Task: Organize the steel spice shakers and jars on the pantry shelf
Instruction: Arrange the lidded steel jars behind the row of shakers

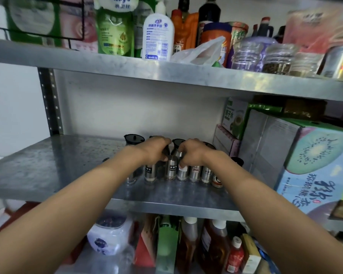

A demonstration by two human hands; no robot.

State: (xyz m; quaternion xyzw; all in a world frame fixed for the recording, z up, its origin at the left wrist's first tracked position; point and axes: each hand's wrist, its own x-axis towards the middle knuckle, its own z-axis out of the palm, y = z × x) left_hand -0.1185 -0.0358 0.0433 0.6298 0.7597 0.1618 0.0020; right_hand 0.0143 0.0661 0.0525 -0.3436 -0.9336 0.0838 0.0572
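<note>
A row of several small steel spice shakers (194, 172) stands on the middle metal shelf (57, 165). Behind them are taller jars with black lids (134, 139). My left hand (156, 150) is wrapped over the top of a shaker near the row's left end (149, 172). My right hand (191, 152) grips the top of a steel shaker (182, 173) just right of the centre one (171, 168). Both hands hide the shaker caps. A small glass jar (131, 177) stands at the left end, partly behind my left forearm.
Cardboard boxes (309, 155) fill the shelf's right side, close to the last shaker. The upper shelf holds bottles, refill pouches and glass jars (277, 60). The lower shelf holds oil bottles (188, 244) and a white jar (109, 236).
</note>
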